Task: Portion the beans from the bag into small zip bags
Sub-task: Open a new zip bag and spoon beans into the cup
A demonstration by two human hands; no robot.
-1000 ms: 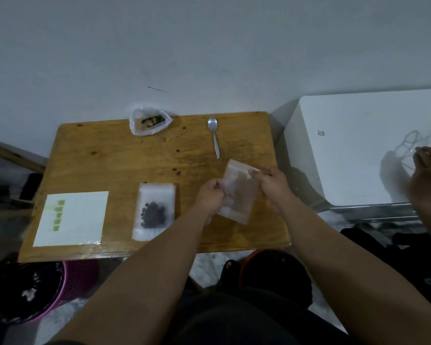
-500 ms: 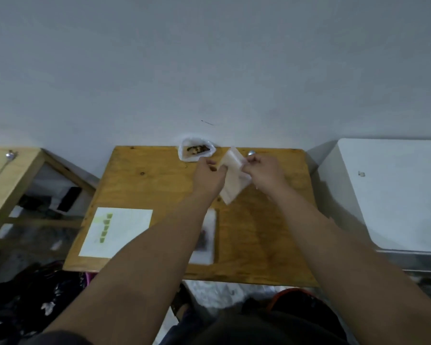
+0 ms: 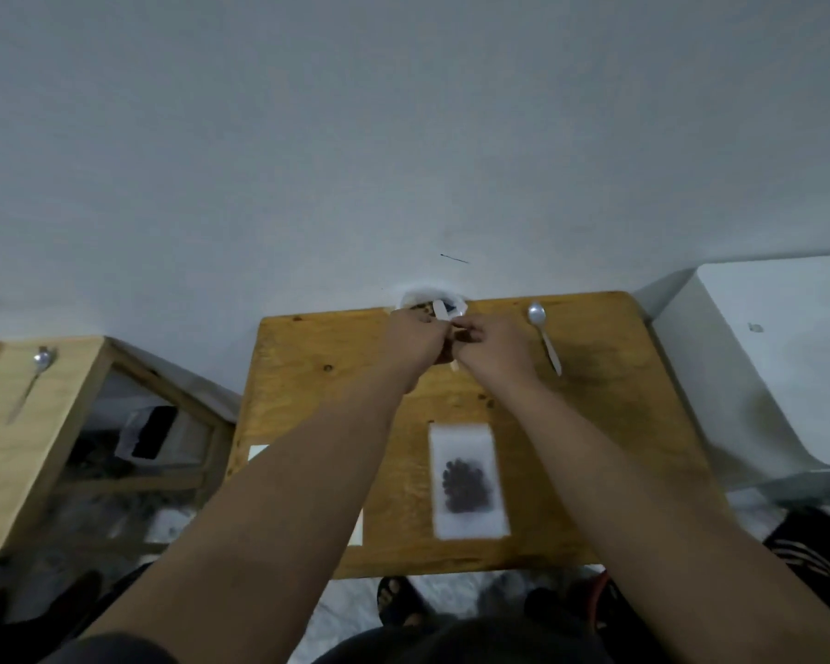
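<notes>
Head view, blurry: left hand point(image 3: 415, 345) & right hand point(image 3: 492, 347) are meeting at the far edge of the wooden surface point(image 3: 595, 424). Both are pinching a small zip bag point(image 3: 439, 311) in curled fingers; the bag is mostly hidden betw. them. They are touching the bean bag point(image 3: 410, 299), which is sitting against the wall. A filled zip bag point(image 3: 468, 479) w/ dark beans is lying flat nearer the person, betw. the forearms. A spoon point(image 3: 545, 340) is lying just right of the right hand. A paper sheet point(image 3: 257, 452) is peeking out beside the left forearm.
</notes>
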